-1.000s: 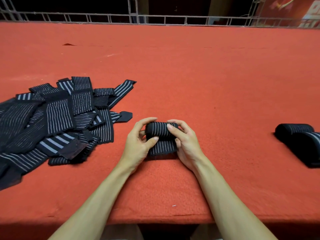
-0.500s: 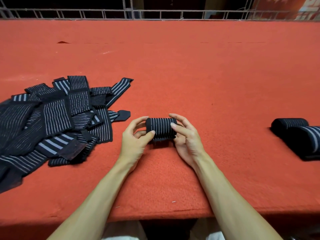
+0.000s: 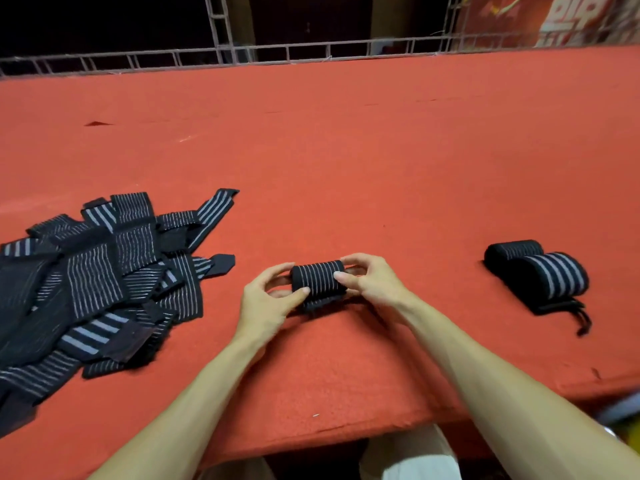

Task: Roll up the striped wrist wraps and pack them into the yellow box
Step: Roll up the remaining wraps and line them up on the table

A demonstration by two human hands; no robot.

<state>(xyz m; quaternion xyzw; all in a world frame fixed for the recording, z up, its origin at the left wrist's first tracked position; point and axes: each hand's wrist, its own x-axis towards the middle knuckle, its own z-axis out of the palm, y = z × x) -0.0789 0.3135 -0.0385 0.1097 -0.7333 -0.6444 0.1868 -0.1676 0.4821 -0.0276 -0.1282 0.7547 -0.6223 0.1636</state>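
A black wrist wrap with thin white stripes, rolled into a short cylinder (image 3: 318, 279), is held just above the red table near its front edge. My left hand (image 3: 266, 303) pinches its left end and my right hand (image 3: 372, 284) pinches its right end. A short loose tail hangs under the roll. A heap of unrolled striped wraps (image 3: 90, 282) lies flat at the left. Two rolled wraps (image 3: 540, 275) lie side by side at the right. A sliver of yellow (image 3: 627, 436) shows below the table at the lower right; I cannot tell if it is the box.
The red felt table (image 3: 346, 161) stretches far back to a metal grid railing (image 3: 242, 53). Its front edge runs just above my knees (image 3: 408, 459). A small cord trails from the rolled wraps at the right.
The flat tail of the wrap has been wound in, so the roll is now nearly complete. Both hands have lifted the roll slightly off the table.
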